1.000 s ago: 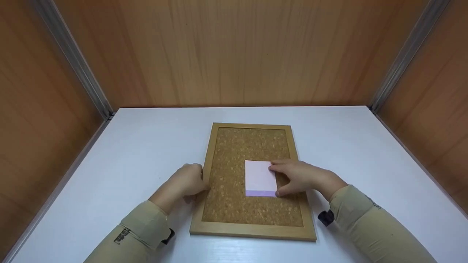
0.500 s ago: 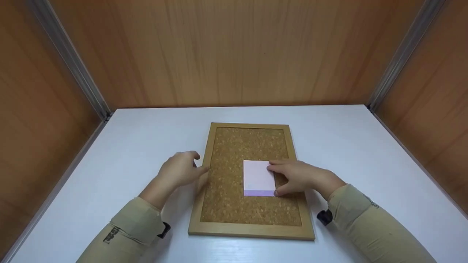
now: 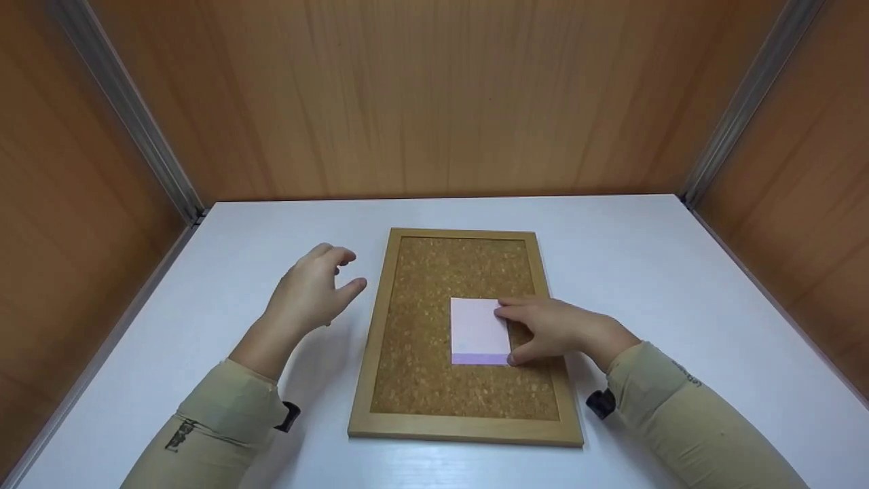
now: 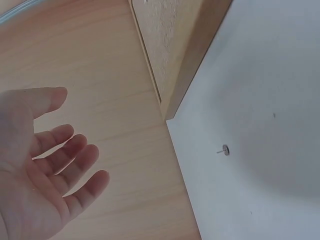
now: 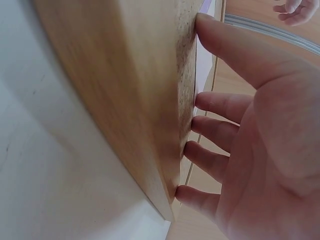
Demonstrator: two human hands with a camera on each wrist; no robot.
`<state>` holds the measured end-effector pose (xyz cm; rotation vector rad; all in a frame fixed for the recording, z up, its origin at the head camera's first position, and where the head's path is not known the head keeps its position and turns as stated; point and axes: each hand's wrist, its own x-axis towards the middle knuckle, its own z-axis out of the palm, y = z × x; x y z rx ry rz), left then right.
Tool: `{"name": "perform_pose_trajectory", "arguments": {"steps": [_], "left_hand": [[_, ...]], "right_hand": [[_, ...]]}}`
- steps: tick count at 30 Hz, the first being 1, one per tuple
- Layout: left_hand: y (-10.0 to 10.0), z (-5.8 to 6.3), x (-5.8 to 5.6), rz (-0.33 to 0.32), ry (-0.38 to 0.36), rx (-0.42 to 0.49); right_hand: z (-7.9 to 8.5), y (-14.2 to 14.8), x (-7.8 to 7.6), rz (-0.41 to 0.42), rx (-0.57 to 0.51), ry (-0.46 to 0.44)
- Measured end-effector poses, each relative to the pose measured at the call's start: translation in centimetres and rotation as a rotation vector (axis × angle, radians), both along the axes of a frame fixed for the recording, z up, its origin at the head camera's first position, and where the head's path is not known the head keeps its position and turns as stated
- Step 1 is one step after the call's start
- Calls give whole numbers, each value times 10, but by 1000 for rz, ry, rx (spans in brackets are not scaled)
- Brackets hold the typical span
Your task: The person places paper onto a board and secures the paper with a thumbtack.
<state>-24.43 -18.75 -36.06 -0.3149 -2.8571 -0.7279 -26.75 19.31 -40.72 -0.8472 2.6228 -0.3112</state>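
A framed cork board lies flat on the white table in the head view. On it rests a pale pink piece of note paper with a purple band along its near edge. My right hand lies over the board's right side, fingers spread, its fingertips and thumb touching the paper's right edge and near corner. In the right wrist view, the fingertips meet the board and paper. My left hand hovers left of the board, fingers loosely bent, holding nothing. A thumbtack lies on the table in the left wrist view.
The white table extends around the board. Wood-grain panels enclose it at the back and both sides, with grey metal strips in the corners.
My left hand has let go of the board's left edge, risen and moved away to the left, its fingers loosening. My right hand stays on the paper.
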Motion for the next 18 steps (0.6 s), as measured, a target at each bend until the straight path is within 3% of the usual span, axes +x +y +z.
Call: {"name": "perform_pose_trajectory", "arguments": {"steps": [7, 18], "left_hand": [[-18, -10, -4, 32, -15, -92], [-36, -29, -11, 44, -276, -206]], "right_hand": [[0, -2, 1, 1, 1, -2], [1, -1, 0, 33, -12, 6]]}}
